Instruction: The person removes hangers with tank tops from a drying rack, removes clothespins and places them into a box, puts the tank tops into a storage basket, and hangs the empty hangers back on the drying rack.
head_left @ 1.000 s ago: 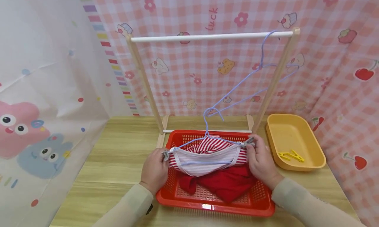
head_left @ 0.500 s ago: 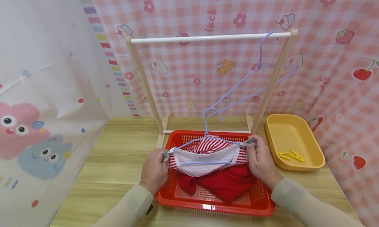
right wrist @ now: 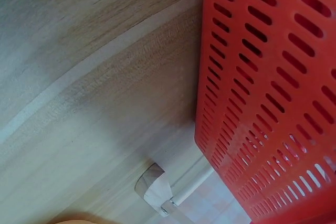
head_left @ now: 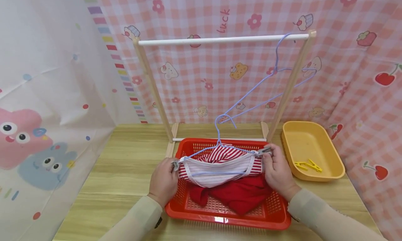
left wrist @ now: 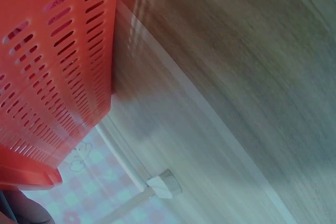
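Note:
A blue wire hanger [head_left: 202,151] lies across a red-and-white striped garment [head_left: 207,180] with white-edged straps, its hook pointing up and back. My left hand [head_left: 164,181] pinches a grey clip [head_left: 175,165] at the left strap, by the hanger's left end. At the opposite end, my right hand [head_left: 277,169] holds another grey clip [head_left: 263,151] between thumb and fingers. Both lie over a red perforated basket [head_left: 226,221], whose side wall fills part of each wrist view. Solid red cloth [head_left: 245,195] sits in the basket below the striped garment.
Behind the basket stands a wooden rack with a white top bar [head_left: 220,40]. A second blue hanger [head_left: 251,90] hangs from the bar's right end. To the right is a yellow tray [head_left: 309,134] holding yellow clothespins [head_left: 314,165]. A patterned cloth backdrop hangs behind the table.
Both hands stay at the two ends of the hanger. The right hand's clip has tilted very slightly; the garment and basket hold their places.

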